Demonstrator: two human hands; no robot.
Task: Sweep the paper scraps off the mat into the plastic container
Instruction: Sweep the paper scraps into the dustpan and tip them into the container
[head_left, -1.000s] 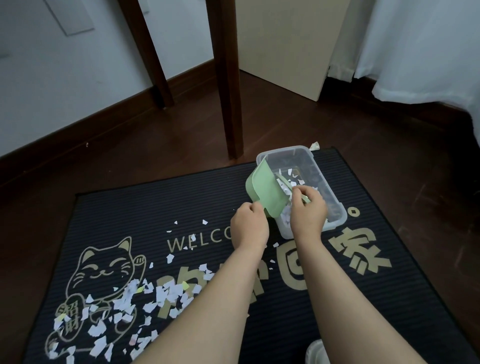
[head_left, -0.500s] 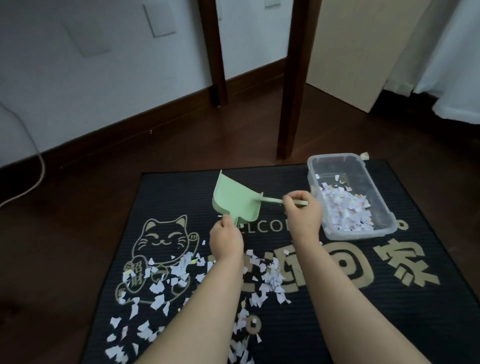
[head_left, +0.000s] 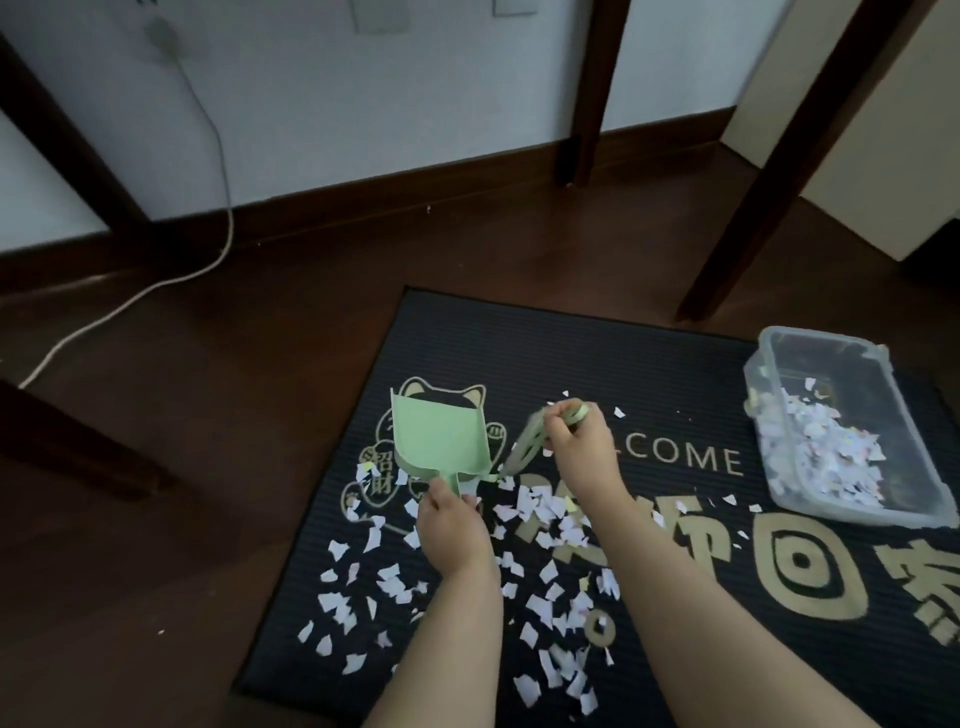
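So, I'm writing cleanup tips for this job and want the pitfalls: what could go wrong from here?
Some scraps lie close to the left edge of the mat; a careless stroke of the brush in the right hand could flick them onto the floor. The container sits well to the right of the dustpan the left hand holds, so light scraps may spill on the carry across.

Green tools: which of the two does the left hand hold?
The dustpan, the broad flat scoop, gripped by its handle in the left hand; the right hand holds the narrow brush instead.
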